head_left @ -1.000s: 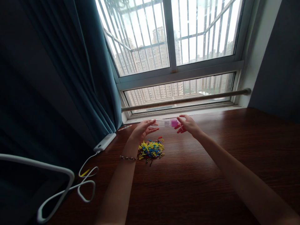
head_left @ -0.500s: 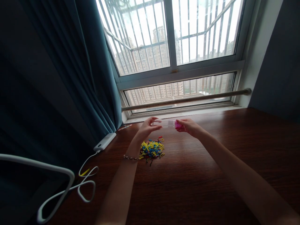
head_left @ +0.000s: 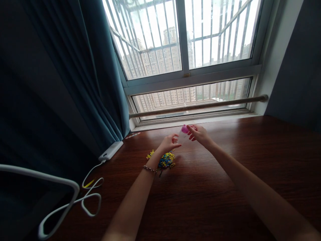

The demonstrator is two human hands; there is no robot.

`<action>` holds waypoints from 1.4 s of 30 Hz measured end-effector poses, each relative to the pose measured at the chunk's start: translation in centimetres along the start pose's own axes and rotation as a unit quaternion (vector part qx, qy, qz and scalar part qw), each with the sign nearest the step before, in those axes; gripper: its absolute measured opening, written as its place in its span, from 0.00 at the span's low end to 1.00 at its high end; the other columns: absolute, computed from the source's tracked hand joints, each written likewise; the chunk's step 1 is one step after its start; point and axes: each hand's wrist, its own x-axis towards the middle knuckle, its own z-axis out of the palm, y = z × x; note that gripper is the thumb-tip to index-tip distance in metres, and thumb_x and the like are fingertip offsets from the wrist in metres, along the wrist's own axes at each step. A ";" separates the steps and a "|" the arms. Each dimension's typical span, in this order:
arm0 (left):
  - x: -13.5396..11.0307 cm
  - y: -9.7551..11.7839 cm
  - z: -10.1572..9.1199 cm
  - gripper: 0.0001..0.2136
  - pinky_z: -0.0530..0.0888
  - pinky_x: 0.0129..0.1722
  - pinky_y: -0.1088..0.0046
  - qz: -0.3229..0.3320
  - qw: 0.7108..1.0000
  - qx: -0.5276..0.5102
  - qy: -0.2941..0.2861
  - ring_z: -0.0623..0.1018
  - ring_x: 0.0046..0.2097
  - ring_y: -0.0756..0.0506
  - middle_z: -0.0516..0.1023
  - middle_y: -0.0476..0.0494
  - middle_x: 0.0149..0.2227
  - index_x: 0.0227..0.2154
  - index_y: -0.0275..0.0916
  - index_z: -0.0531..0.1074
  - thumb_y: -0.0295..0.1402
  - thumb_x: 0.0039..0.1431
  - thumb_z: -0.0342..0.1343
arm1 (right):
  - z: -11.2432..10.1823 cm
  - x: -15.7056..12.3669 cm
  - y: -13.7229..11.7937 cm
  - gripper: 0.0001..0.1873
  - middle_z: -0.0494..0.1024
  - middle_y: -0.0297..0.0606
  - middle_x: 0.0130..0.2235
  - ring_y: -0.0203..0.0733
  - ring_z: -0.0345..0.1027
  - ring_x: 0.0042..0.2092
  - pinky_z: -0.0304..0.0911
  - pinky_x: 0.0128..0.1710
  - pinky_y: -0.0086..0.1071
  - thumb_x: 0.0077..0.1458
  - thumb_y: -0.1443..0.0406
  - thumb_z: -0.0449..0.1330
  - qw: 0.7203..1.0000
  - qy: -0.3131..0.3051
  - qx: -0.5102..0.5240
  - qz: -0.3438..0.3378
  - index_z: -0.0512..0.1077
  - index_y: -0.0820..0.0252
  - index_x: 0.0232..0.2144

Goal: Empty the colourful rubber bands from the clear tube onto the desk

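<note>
A clear plastic bottle (head_left: 181,138) with a pink lid (head_left: 185,129) is held above the table, tilted, lid end up. My left hand (head_left: 171,142) curves its fingers and thumb around the lower part of the bottle. At the upper end, the fingers of my right hand (head_left: 198,133) grip the pink lid from the right side. Below my left wrist lies a pile of small elastic bands (head_left: 166,160), mostly yellow and blue with some darker ones. My left forearm hides part of that pile.
A white power bank (head_left: 111,151) with a white cable (head_left: 92,200) lies at the left of the brown wooden table (head_left: 205,201). Beyond it hang blue curtains (head_left: 100,83). A metal rail (head_left: 200,106) crosses in front of the barred window.
The bottle has turned from lying sideways to a steeper tilt with its pink lid up. My left hand has moved right and slightly down, and my right hand has shifted a little to the left.
</note>
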 end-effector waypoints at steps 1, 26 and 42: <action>0.3 -0.7 0.3 0.24 0.72 0.31 0.72 -0.019 0.999 -0.021 0.017 0.74 0.33 0.47 0.73 0.42 0.36 0.38 0.39 0.70 0.32 0.32 0.67 | 0.2 0.1 0.3 0.25 0.74 0.38 0.25 0.33 0.67 0.20 0.62 0.16 0.24 0.49 0.46 0.52 1.000 -0.004 0.013 0.003 0.69 0.64 0.34; 5.1 -7.9 -1.7 0.19 0.70 0.41 0.67 -0.116 0.992 0.009 0.040 0.73 0.36 0.48 0.72 0.47 0.31 0.29 0.34 0.65 0.26 0.32 0.67 | 1.0 -0.7 11.8 0.19 0.74 0.33 0.22 0.36 0.68 0.23 0.57 0.29 0.26 0.57 0.53 0.45 0.974 0.033 -0.223 -0.002 0.68 0.58 0.28; 1.0 -0.9 -1.8 0.33 0.62 0.51 0.58 -0.130 0.967 0.211 0.067 0.66 0.52 0.34 0.67 0.32 0.48 0.46 0.33 0.61 0.33 0.33 0.66 | 1.0 -0.9 11.1 0.16 0.75 0.34 0.24 0.36 0.68 0.23 0.59 0.28 0.27 0.56 0.55 0.48 0.979 0.063 -0.196 0.009 0.66 0.59 0.39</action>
